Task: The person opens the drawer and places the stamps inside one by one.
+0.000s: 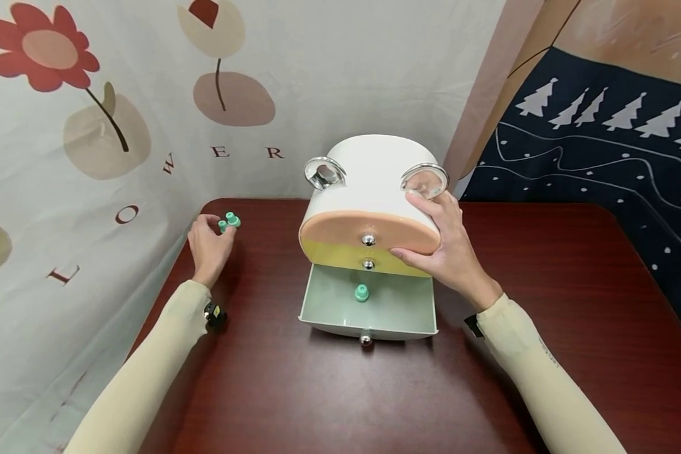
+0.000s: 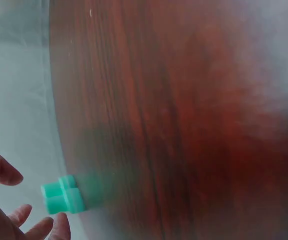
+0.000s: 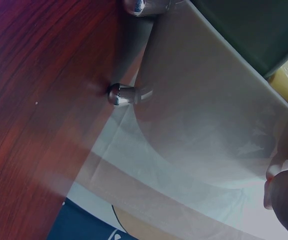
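A small white drawer cabinet [image 1: 381, 157] with two silver ear-like rings stands at mid table. Its orange and yellow drawers are closed, while the pale green bottom drawer [image 1: 397, 302] is pulled out. One small turquoise stepped peg [image 1: 362, 292] stands inside that drawer. My right hand [image 1: 451, 246] grips the cabinet's right side, thumb at the front edge and fingers toward the top. At the back left, my left hand [image 1: 210, 246] is beside two similar turquoise pegs [image 2: 63, 195]. Its fingers are spread around them, with a gap to the thumb in the left wrist view.
The dark red wooden table [image 1: 545, 366] has its left edge close to the left hand. A white flower-printed cloth [image 1: 340, 75] hangs behind and to the left. On the right hangs a navy cloth [image 1: 590, 145] with white trees.
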Motion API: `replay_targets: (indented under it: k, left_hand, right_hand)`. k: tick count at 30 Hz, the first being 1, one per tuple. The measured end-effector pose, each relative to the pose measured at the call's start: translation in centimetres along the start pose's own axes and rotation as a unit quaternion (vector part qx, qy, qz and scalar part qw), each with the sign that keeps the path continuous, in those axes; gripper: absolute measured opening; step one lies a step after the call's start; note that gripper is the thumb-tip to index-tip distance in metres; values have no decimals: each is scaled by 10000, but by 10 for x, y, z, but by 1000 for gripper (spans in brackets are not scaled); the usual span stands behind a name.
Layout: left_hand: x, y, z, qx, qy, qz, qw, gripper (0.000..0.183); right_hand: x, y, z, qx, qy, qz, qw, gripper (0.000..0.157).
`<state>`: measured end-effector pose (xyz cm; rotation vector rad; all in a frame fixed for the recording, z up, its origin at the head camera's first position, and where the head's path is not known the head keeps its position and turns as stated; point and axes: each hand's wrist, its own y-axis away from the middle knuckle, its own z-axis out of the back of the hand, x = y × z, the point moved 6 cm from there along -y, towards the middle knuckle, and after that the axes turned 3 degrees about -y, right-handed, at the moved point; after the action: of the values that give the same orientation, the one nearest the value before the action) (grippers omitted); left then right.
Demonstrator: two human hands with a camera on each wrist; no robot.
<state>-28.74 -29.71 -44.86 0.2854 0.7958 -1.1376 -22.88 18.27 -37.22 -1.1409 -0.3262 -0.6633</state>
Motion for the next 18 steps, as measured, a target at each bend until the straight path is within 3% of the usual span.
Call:
replay_targets:
  k: [6,18]
  left_hand:
    - [7,-13,-3,2,-70,48,10000,36]
    - [9,-15,-11,-210,-350,59,9991,15]
  right_hand:
    - [-2,0,0,25,-35,-45,10000,94]
    - [-1,-1,1,23,-38,121,9999,92]
